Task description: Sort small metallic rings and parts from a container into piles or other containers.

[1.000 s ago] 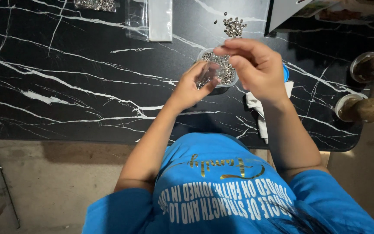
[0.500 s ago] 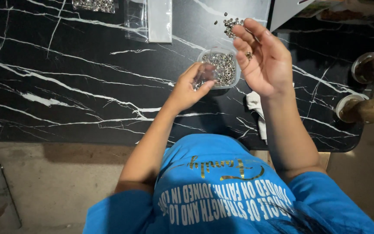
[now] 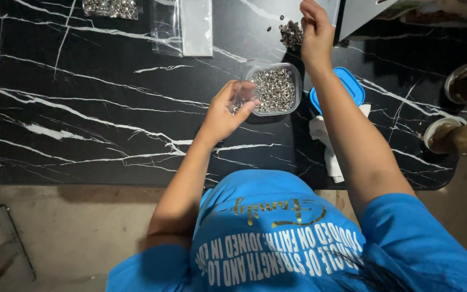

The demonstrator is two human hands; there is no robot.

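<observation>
A clear square tub full of small silver metal beads sits on the black marble table. My left hand holds a small clear plastic bag with a few beads in it, right beside the tub's left wall. My right hand reaches far over the table, fingers pinched together, next to a small loose pile of beads. Whether a bead is between those fingers cannot be seen.
A blue lid lies right of the tub, white paper below it. Clear plastic bags and a bag of beads lie at the far edge. Two round wooden knobs stand at the right.
My right hand has lifted away from above the tub and moved to the far side, beside the loose pile. My left hand has kept the small bag by the tub.
</observation>
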